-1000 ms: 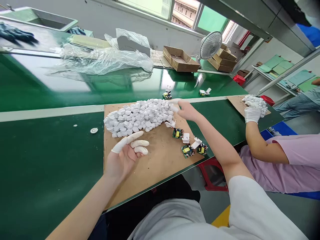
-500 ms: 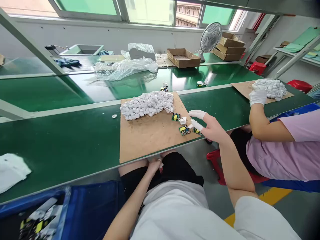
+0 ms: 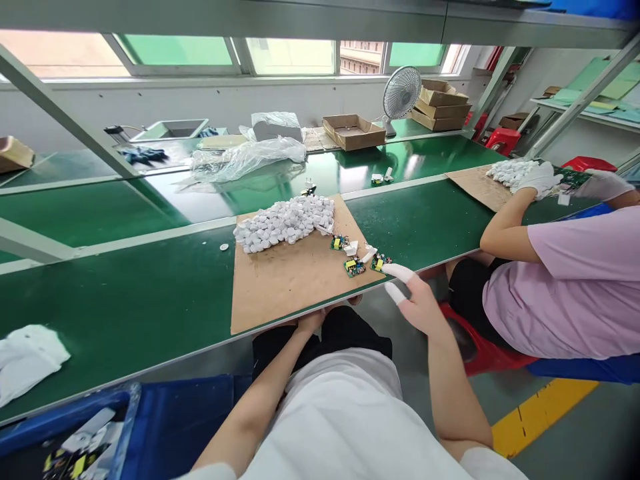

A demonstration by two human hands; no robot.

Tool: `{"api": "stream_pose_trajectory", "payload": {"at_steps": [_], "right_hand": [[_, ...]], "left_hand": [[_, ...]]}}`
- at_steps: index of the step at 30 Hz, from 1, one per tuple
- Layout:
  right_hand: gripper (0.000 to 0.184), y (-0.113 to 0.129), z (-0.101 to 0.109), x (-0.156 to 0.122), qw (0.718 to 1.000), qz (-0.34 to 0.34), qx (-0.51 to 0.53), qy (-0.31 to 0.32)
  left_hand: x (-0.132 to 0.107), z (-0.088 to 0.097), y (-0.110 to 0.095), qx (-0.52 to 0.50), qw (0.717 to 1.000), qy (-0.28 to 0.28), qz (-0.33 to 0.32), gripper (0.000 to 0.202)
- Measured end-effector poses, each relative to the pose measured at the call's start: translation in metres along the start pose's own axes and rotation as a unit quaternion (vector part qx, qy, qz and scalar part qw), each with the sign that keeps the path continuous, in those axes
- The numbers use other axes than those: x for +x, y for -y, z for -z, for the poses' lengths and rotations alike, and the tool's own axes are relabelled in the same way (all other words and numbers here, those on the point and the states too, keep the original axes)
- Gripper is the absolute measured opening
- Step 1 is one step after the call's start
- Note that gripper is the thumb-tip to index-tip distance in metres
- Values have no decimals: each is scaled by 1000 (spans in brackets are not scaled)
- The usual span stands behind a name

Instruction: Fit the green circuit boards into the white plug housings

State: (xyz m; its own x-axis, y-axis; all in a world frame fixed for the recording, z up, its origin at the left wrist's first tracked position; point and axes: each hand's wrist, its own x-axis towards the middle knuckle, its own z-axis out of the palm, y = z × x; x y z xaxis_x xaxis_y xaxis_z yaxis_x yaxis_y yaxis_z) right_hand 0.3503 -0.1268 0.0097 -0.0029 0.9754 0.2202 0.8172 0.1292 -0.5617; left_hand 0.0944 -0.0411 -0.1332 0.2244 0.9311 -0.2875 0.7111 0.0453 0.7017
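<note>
R hand (image 3: 421,308) held w/ thumb & fingers parted beside nearest circuit board (image 3: 380,263); prob reach stage, pinch needed nxt. L hand (image 3: 312,321) part-hidden by bench (image 3: 165,293), grip can't be told.

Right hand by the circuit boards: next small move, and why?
Probably have the right hand pinch the nearest circuit board: its white-covered fingers are spread with nothing visible between them, and one overlaps that board in this view, though contact is unclear. The left hand is partly hidden at the edge of the green table.
</note>
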Motion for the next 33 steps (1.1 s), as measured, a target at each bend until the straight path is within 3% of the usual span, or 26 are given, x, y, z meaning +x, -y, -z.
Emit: {"api": "stream_pose_trajectory", "payload": {"at_steps": [2,5,9,14,17,20,21,23,24,25,26,30,33], "right_hand": [[45,21,-14,44,998,13,-37,42],[49,47,-42,107,994,8,-77,72],[55,61,-75,157,988,-16,-116,97],[41,50,-79,175,989,-19,-97,105],[45,49,-73,167,994,17,-45,94],[50,60,-82,140,986,68,106,112],[50,66,-89,127,954,82,251,143],[50,81,-104,102,851,68,476,210],[50,89,-110,92,816,55,524,237],[49,97,-115,83,805,47,537,248],[46,103,-118,78,813,45,524,249],[34,117,-114,78,919,115,329,183],[35,118,-104,92,945,187,224,146]], "left_hand": [[-15,4,3,-46,999,24,11,39],[-56,15,14,-130,989,55,30,34],[-112,32,24,-242,967,41,63,55],[-134,57,17,-353,934,1,54,66],[-123,72,4,-431,902,-9,32,61],[-100,83,-16,-544,837,-54,30,60],[-91,86,-23,-578,812,-73,33,64],[-77,91,-35,-625,776,-80,37,77],[-71,92,-40,-638,765,-78,42,82],[-67,93,-43,-646,757,-85,48,86],[-65,93,-45,-650,751,-98,55,86],[-66,91,-41,-656,732,-174,59,68],[-69,92,-32,-661,723,-198,47,56]]}}
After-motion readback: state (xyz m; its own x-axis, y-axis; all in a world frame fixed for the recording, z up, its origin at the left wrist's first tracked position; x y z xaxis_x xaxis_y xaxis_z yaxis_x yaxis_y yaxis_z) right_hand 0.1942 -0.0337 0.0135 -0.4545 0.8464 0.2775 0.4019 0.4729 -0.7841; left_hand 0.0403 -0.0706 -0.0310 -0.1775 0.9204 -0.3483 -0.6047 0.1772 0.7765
